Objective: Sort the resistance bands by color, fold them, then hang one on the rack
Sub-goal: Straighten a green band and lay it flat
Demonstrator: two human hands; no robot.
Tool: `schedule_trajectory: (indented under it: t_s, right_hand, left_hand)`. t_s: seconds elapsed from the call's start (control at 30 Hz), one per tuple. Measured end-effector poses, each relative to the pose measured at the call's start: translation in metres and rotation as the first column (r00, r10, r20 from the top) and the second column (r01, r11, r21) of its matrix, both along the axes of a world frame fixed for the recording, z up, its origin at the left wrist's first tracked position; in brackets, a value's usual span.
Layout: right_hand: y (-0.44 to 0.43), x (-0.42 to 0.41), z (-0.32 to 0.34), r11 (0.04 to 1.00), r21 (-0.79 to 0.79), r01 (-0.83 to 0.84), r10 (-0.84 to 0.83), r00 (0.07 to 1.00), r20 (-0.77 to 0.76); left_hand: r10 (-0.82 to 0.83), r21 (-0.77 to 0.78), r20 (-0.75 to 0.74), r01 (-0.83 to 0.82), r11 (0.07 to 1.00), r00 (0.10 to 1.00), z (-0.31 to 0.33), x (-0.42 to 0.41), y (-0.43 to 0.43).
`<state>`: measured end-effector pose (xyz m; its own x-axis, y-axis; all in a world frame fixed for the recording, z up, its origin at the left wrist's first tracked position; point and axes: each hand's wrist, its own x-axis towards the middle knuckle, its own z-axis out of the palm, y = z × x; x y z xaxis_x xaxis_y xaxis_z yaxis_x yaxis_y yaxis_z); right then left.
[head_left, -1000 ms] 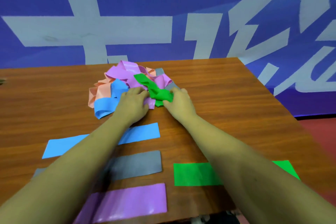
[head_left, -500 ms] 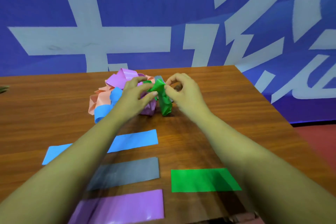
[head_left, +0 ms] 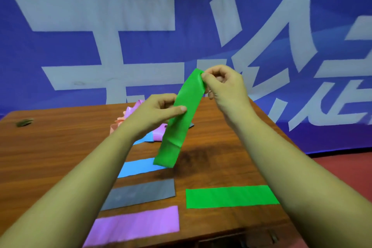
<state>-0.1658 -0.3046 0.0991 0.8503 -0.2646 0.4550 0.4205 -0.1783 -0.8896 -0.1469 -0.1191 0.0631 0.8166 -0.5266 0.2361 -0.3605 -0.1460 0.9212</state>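
A green resistance band [head_left: 180, 119] hangs in the air above the wooden table [head_left: 50, 147]. My right hand [head_left: 225, 86] pinches its top end. My left hand [head_left: 155, 112] grips it at mid-height, thumb across the front. Behind my left hand lies a tangled pile of pink, peach and blue bands [head_left: 138, 125], mostly hidden. Flat folded bands lie near me: a blue one [head_left: 141, 167], a grey one [head_left: 141, 193], a purple one [head_left: 136, 225] and a green one [head_left: 231, 196].
A blue banner with large white characters [head_left: 120, 26] hangs behind the table. The table's right edge drops to a red floor [head_left: 346, 171]. A small dark object [head_left: 24, 122] lies at the far left. No rack is in view.
Both hands have lifted the green band out of the pile and up off the table; it now hangs stretched out lengthwise instead of crumpled. The camera has tilted upward.
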Motion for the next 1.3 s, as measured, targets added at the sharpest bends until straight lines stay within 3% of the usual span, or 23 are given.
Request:
schedule_trajectory:
  t_s: [0.1, 0.23, 0.3, 0.4, 0.57, 0.73, 0.87, 0.97, 1.13, 1.3]
  right_hand:
    - [-0.001, -0.010, 0.013, 0.998, 0.002, 0.059, -0.059, 0.998, 0.001]
    - [-0.010, -0.014, 0.004, 0.983, -0.128, 0.130, -0.151, 0.974, -0.170]
    - [-0.012, -0.024, -0.008, 0.984, -0.169, 0.055, -0.107, 0.943, -0.316]
    - [-0.006, -0.049, -0.021, 0.992, -0.082, -0.092, 0.050, 0.910, -0.412]
    - [0.010, -0.076, -0.029, 0.914, 0.208, -0.349, 0.400, 0.864, -0.306]
    - [0.025, -0.082, -0.020, 0.937, 0.168, -0.305, 0.334, 0.925, -0.182]
    - [0.029, -0.080, -0.010, 0.978, 0.109, -0.177, 0.192, 0.971, -0.142]
    - [0.030, -0.084, -0.010, 0.978, 0.090, -0.191, 0.202, 0.969, -0.144]
    - [0.028, -0.101, -0.011, 0.974, 0.060, -0.219, 0.224, 0.967, -0.119]
    - [0.015, -0.113, -0.012, 0.990, -0.123, -0.061, 0.056, 0.997, -0.046]
  left_hand:
    - [-0.055, 0.054, -0.064, 0.059, 0.997, 0.996, -0.015, -0.016, 0.004]
    - [-0.010, -0.096, -0.122, -0.001, 0.995, 0.992, -0.014, -0.036, 0.007]
    - [0.051, -0.207, -0.139, -0.080, 0.975, 0.989, -0.001, -0.042, 0.004]
    - [0.121, -0.298, -0.153, -0.163, 0.941, 0.981, 0.023, -0.044, 0.003]
    - [0.154, -0.260, -0.142, -0.187, 0.948, 0.978, 0.038, -0.043, 0.002]
    - [0.134, -0.279, -0.213, -0.192, 0.941, 0.968, 0.035, -0.054, 0.002]
    - [0.267, -0.206, -0.319, -0.342, 0.917, 0.909, 0.035, -0.065, 0.010]
    - [0.227, -0.310, -0.228, -0.291, 0.905, 0.947, 0.031, -0.080, 0.013]
    - [0.239, -0.216, 0.095, -0.214, 0.953, 0.966, 0.019, -0.095, 0.012]
    - [0.247, -0.210, 0.181, -0.208, 0.955, 0.952, 0.013, -0.105, -0.001]
